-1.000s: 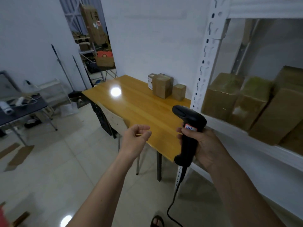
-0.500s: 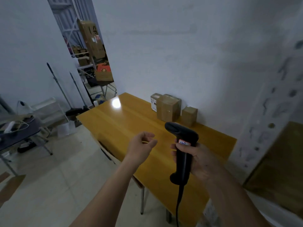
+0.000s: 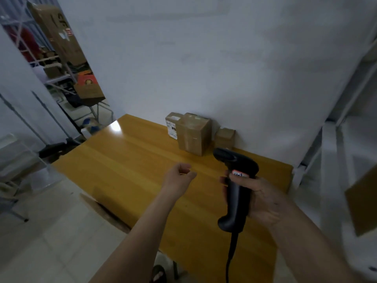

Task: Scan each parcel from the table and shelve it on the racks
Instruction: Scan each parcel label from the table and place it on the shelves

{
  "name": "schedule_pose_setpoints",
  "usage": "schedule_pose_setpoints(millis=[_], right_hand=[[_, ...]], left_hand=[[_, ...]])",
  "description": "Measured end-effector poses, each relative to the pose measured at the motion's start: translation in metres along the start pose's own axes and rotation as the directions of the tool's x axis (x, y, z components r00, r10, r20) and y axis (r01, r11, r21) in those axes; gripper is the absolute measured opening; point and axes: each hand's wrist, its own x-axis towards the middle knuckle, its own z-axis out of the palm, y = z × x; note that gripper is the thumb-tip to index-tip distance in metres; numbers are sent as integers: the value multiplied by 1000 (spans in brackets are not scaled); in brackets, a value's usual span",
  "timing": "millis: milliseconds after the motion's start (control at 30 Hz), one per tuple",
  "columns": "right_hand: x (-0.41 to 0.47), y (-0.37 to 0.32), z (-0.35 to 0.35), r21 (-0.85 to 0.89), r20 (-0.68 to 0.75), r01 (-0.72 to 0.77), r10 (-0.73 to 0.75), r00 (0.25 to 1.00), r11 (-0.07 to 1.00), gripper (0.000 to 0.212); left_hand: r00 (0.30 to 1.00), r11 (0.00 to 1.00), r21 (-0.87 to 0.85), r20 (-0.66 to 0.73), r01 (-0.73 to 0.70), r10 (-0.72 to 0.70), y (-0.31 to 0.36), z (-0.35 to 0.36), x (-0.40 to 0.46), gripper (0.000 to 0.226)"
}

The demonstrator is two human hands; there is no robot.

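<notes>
Three brown parcels stand at the back of the wooden table (image 3: 126,160) against the white wall: a tall one (image 3: 193,136) in the middle, a labelled one (image 3: 172,125) behind it on the left, a small one (image 3: 225,137) on the right. My right hand (image 3: 259,199) grips a black corded barcode scanner (image 3: 236,186) upright over the table, its head turned toward the parcels. My left hand (image 3: 179,176) hovers over the table with fingers loosely curled and nothing in it.
The white rack (image 3: 336,139) rises at the right edge, with a brown box (image 3: 365,201) on its shelf. A doorway at the far left shows stacked cartons (image 3: 59,35) and metal shelving. A chair back (image 3: 106,211) sits at the table's near edge. Pale tiled floor lies to the left.
The view has swung left, away from the rack's shelved boxes and toward the table. Both hands have come nearer the three parcels. The grip on the scanner is unchanged.
</notes>
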Motion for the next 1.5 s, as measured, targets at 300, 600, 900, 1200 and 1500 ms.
schedule_pose_setpoints(millis=[300,600,900,1200,1500], right_hand=[[92,-27,56,2,-172,52,-51,984,999,31],[197,-48,110,-75,-370,130,-149,917,989,38],[279,-57,103,-130,-577,189,-229,784,973,29],[357,-63,44,-99,-705,94,-137,696,991,18],[406,-62,7,-164,-670,127,-205,714,978,33]], left_hand=[[980,996,83,198,-23,6,-6,-41,155,35],[957,989,136,290,-54,13,-23,-92,285,37],[970,993,116,243,-3,-25,-12,-74,356,57],[978,997,42,196,59,-66,-7,-30,414,51],[980,996,46,183,77,-84,-20,-12,427,49]])
